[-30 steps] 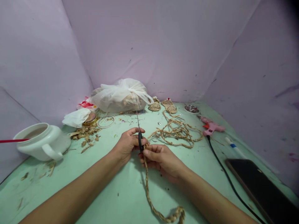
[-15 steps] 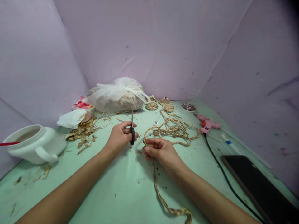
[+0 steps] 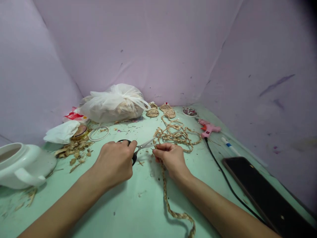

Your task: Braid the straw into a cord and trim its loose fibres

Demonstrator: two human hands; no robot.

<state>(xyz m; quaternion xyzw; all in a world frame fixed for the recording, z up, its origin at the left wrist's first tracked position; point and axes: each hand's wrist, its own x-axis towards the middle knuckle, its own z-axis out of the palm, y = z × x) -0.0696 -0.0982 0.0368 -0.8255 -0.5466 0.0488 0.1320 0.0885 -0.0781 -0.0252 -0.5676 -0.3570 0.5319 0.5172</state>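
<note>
My left hand point(image 3: 116, 160) is closed around the black handles of a pair of scissors point(image 3: 145, 144). Their blades are spread and point right, towards the fingertips of my other hand. My right hand point(image 3: 172, 158) pinches a braided straw rope point(image 3: 165, 190), which runs down from the fingers to the near edge of the view. Whether the blades touch the rope cannot be made out. Behind the right hand lies a loose tangle of braided rope point(image 3: 178, 134) on the green tabletop point(image 3: 133, 205).
On the left are a white pot point(image 3: 37, 162), dry plant scraps point(image 3: 74, 150) and a white ring point(image 3: 99, 133). A stuffed plastic bag point(image 3: 114, 105) stands at the back, beside woven pieces point(image 3: 168, 111). To the right lie a corded pink glue gun point(image 3: 209, 128) and a dark phone point(image 3: 262, 191).
My left hand has turned the scissors from upright to pointing right, with their blades apart. The rope near my right hand no longer loops up above the fingers. The view has shifted right.
</note>
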